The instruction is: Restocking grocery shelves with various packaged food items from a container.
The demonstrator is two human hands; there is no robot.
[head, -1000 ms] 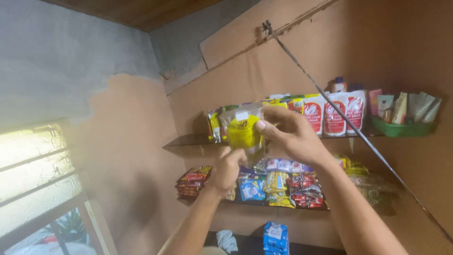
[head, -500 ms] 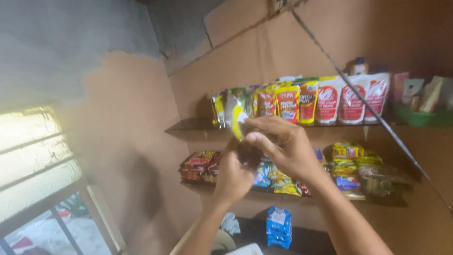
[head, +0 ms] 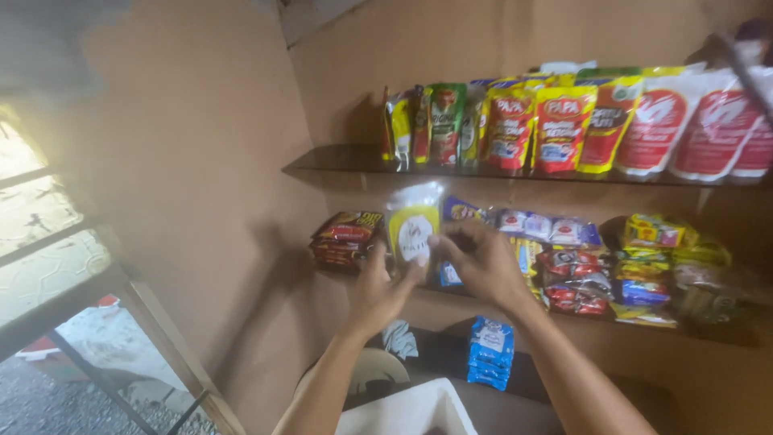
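Item: clear plastic pouch with yellow label [head: 414, 228], pinched between your left hand [head: 378, 292] and right hand [head: 481, 262], unshelved; lower wooden shelf [head: 684, 324] just beyond.

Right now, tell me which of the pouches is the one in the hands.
The clear-topped yellow pouch, held by both hands in front of the lower shelf. Every other pouch stands or lies on the shelves.
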